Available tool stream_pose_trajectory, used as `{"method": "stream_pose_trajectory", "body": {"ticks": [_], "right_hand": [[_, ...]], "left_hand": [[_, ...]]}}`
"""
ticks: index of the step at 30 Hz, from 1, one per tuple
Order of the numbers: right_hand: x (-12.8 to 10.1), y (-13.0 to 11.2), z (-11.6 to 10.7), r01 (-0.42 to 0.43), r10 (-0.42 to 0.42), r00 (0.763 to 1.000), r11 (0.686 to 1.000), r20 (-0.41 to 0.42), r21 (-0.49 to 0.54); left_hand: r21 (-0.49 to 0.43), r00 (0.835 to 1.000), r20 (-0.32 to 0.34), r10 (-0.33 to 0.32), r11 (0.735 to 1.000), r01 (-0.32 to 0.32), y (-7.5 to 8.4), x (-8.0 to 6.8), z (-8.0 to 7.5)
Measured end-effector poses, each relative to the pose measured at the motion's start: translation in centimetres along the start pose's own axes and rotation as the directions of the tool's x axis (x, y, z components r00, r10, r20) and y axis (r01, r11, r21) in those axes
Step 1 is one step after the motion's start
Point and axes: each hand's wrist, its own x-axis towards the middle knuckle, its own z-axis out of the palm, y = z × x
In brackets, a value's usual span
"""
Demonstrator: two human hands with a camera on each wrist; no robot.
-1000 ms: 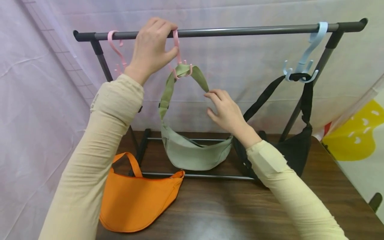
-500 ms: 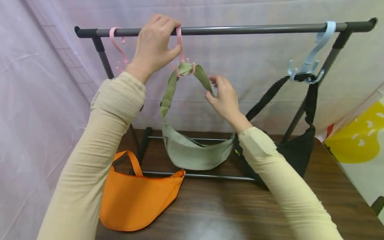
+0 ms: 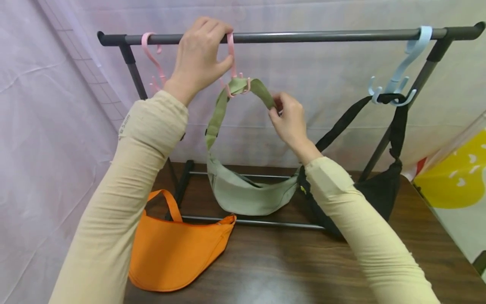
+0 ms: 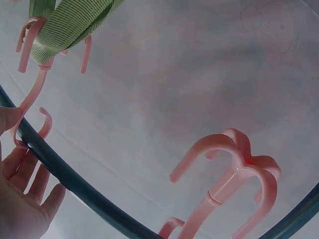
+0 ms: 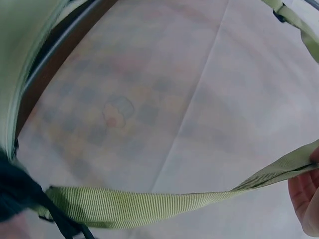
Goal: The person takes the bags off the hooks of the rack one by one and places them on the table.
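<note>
Right hand [image 3: 290,120] now pinching green strap [image 3: 265,95], earlier open; left hand [image 3: 199,55] still gripping pink hook [image 3: 231,55].

This looks like a makeshift recording set rather than a lived-in room or a shop. Pale lilac cloth [image 3: 341,105], creased and hung as a backdrop, covers the whole far side and the left, and a wire grid panel [image 3: 102,97] shows faintly through it on the left. A small dark metal rack [image 3: 303,36] stands on a brown wood-grain table [image 3: 284,270], carrying plastic hooks [image 3: 398,80] and a few fabric bags: a green bag [image 3: 247,194] in the middle, a black bag [image 3: 376,190] to the right, and an orange bag [image 3: 178,253] lying near left. At the far right edge, a yellow and white printed sheet [image 3: 455,173] shows.
</note>
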Motion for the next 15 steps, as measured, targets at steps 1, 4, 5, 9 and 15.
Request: {"method": "stream_pose_trajectory", "body": {"ticks": [1, 4, 5, 9, 15], "right_hand": [[0.2, 0.0, -0.3, 0.005, -0.005, 1.0, 1.0, -0.008, -0.004], [1.1, -0.1, -1.3, 0.032, -0.033, 0.999, 0.999, -0.041, -0.033], [1.5, -0.2, -1.7, 0.042, -0.044, 0.998, 0.998, -0.053, -0.043], [2.8, -1.3, -3.0, 0.093, -0.1, 0.992, 0.992, -0.079, -0.086], [5.0, -4.2, -4.1, 0.141, -0.155, 0.983, 0.98, -0.097, -0.138]], "left_hand": [[-0.001, 1.0, 0.003, -0.005, 1.0, 0.005, 0.1, 0.0, 0.0], [0.003, 1.0, 0.01, -0.014, 1.0, 0.014, 0.1, 0.1, -0.1], [0.003, 1.0, 0.013, -0.017, 1.0, 0.017, 0.1, 0.1, -0.1], [0.006, 0.999, 0.026, -0.021, 1.0, 0.021, 0.0, 0.1, -0.4], [-0.001, 0.999, 0.038, -0.029, 1.0, 0.029, -0.4, 0.0, -0.7]]}}
